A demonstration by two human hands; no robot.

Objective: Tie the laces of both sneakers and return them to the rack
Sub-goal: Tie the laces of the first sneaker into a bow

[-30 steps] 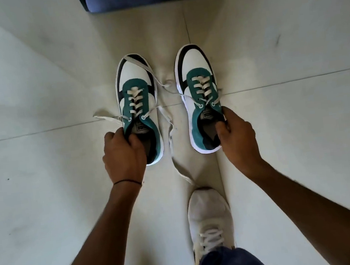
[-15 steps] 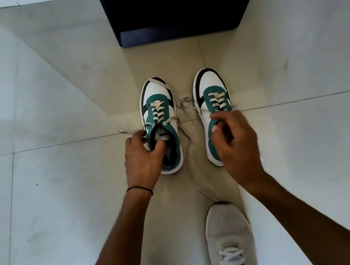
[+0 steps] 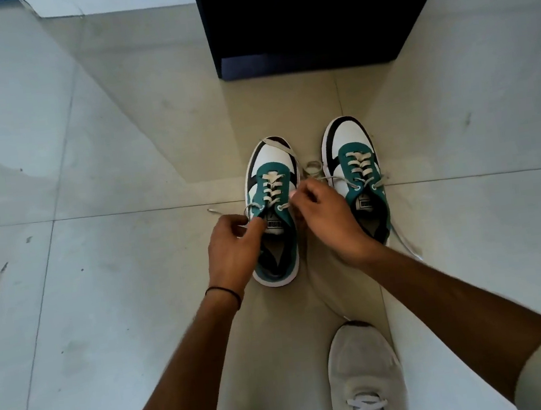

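both hands (image 3: pixel 233 243) pinching left sneaker (image 3: pixel 275 211) laces

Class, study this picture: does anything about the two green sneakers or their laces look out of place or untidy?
Yes. Both sneakers' laces are untied. One end lies across the left sneaker's toe, and the right sneaker's lace end trails on the floor. Both hands, left hand and right hand, are at the left sneaker.

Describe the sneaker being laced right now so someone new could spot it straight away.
Start at the dark rack at the top, then drop to the pair of green, white and black sneakers on the floor in front of it. It is the left sneaker: both hands, left hand and right hand, are at its laces, while the right sneaker sits untouched.
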